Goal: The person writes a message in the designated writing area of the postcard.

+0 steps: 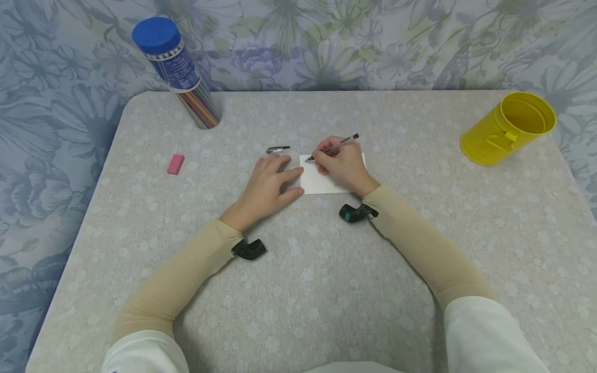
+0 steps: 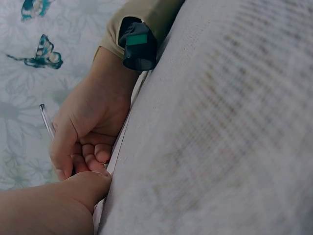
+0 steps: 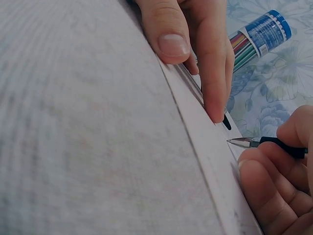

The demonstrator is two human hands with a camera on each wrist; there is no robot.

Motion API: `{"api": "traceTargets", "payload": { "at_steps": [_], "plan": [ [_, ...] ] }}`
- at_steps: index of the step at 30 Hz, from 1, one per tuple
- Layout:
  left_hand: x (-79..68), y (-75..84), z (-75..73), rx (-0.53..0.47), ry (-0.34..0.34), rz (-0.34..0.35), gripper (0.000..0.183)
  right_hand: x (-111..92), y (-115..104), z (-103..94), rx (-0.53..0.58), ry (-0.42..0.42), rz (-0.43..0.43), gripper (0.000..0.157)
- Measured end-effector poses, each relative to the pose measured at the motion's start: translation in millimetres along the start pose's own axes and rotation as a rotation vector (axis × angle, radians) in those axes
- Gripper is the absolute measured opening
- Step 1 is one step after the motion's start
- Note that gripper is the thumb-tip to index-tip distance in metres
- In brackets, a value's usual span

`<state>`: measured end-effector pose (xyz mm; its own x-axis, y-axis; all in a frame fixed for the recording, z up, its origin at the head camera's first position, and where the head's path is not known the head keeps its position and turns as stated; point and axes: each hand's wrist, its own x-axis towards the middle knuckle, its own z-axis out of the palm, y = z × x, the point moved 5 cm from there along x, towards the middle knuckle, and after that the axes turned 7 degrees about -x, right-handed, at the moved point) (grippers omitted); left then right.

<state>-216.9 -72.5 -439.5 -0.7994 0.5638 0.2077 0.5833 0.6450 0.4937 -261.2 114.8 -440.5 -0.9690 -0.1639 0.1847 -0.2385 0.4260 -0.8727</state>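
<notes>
A white sheet of paper lies on the table in front of the person. The right hand pinches a pen with a clear barrel and black grip, its tip at the upper left part of the paper. In the right wrist view the metal pen tip is close to the sheet; whether it touches, I cannot tell. The left hand rests with spread fingers, its thumb and forefinger at the paper's left edge. Just beyond its fingers lies the pen cap. Small marks show near the sheet's lower right.
A pink eraser lies to the left. Behind it stands a blue-lidded tube of colored pencils. At the far right is a yellow metal can. The patterned tabletop meets a floral wall.
</notes>
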Motion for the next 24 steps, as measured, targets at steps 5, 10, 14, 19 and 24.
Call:
{"api": "traceTargets", "payload": {
  "at_steps": [5, 10, 14, 19, 24],
  "plan": [
    [0.2, -0.3, 0.0, 0.001, -0.003, -0.006, 0.049, 0.3, 1.0, -0.2, -0.007, 0.001, -0.002, 0.012],
    [0.2, -0.2, -0.2, 0.001, -0.009, -0.009, 0.049, 0.5, 1.5, -0.2, -0.015, 0.0, -0.005, 0.012],
    [0.2, -0.2, -0.3, -0.002, -0.013, -0.013, 0.049, 1.0, 1.6, -0.1, -0.025, -0.001, -0.004, 0.012],
    [0.3, 0.2, -0.9, -0.005, -0.015, -0.016, 0.049, 0.7, 0.1, -0.2, -0.034, -0.004, -0.007, 0.012],
    [0.3, 0.8, -1.4, -0.005, -0.016, -0.015, 0.05, 0.8, -0.8, -0.1, -0.024, -0.002, -0.006, 0.012]
  ]
}}
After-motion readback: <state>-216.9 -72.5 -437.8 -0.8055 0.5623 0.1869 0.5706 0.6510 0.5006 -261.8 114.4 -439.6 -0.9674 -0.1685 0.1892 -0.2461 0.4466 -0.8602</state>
